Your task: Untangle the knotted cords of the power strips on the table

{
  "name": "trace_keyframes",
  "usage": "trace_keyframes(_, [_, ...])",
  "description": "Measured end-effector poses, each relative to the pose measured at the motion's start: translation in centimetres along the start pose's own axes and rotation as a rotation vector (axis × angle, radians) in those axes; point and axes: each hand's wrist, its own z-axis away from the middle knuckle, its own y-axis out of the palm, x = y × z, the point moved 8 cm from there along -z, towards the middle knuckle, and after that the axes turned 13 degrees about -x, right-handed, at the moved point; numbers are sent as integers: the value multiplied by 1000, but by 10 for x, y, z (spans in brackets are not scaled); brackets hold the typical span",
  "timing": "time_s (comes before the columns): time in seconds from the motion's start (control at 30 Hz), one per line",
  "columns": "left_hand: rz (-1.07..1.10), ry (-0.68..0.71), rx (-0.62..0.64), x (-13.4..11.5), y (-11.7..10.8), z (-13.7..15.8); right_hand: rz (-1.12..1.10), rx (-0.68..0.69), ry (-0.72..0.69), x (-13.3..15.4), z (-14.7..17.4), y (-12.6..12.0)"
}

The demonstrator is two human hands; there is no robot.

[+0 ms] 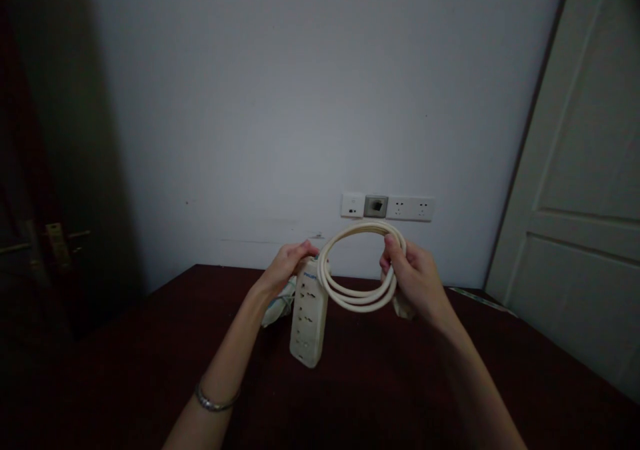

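A white power strip (309, 313) hangs tilted from my left hand (291, 261), which is closed round its upper end. Its thick cream cable (361, 305) is wound into a ring of several loops. On the ring's right side my right hand (413, 270) grips the loops, thumb on top. Below that hand a pale piece (403, 307) shows, partly hidden; it may be the plug. Both hands are above the dark red table. Behind the left wrist lies a white and light blue bundle (278, 307) with a thin cord, partly covered by the strip and my arm.
The dark red table (370, 383) reaches back to a pale wall (280, 117). Wall sockets (411, 209) sit just above the table's far edge. A white panelled door (580, 237) stands at the right, and a flat strip (483, 301) lies near it. A dark door with a brass handle (60, 243) is at the left.
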Motion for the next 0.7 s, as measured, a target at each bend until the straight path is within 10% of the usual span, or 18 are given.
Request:
trace_keyframes(0.3, [-150, 204, 74, -56, 34, 39, -18, 203, -89, 24, 21, 20])
trace_keyframes(0.7, [343, -222, 142, -37, 54, 46, 34, 113, -137, 20, 20, 26])
